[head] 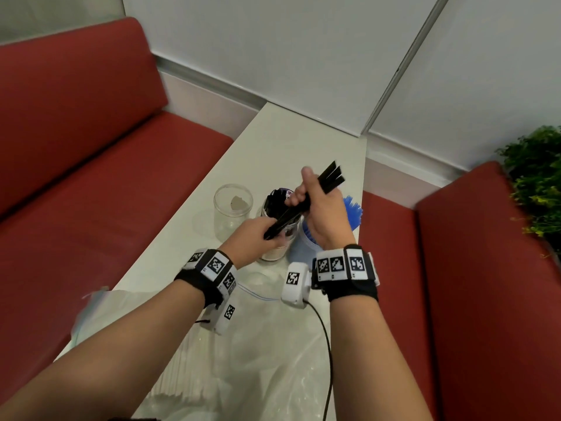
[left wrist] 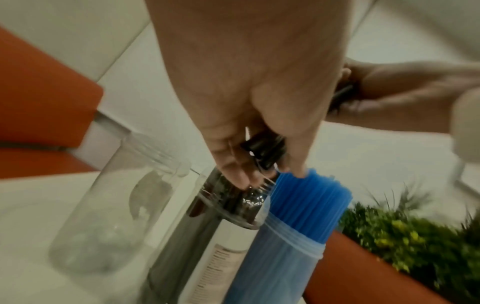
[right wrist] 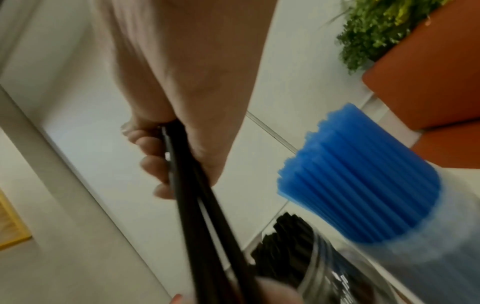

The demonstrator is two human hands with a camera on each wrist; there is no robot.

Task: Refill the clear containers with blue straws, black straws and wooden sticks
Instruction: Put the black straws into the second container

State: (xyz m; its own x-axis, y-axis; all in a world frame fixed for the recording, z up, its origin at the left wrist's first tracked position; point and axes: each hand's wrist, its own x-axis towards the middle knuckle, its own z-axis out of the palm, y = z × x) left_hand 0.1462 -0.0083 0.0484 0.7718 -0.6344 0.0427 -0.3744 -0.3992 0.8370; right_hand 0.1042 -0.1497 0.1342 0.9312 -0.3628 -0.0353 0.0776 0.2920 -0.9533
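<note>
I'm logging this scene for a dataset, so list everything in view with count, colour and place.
held black straws: one bundle, black, above the jars
empty jar: one, clear, leftmost
black-straw jar: one, clear, middle
blue-straw jar: one, clear, right
blue straws: bundle, blue, in right jar
plastic bags: clear, near table end
table: one, white
benches: two, red, either side
plant: green, right
left hand: grips bundle's near end
right hand: grips bundle's middle

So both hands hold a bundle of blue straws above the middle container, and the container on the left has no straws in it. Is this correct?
Not quite: the bundle that the left hand and right hand hold is of black straws, not blue, as the head view shows. The blue straws already stand in the right container. The rest is correct: the left container has no straws.
</note>
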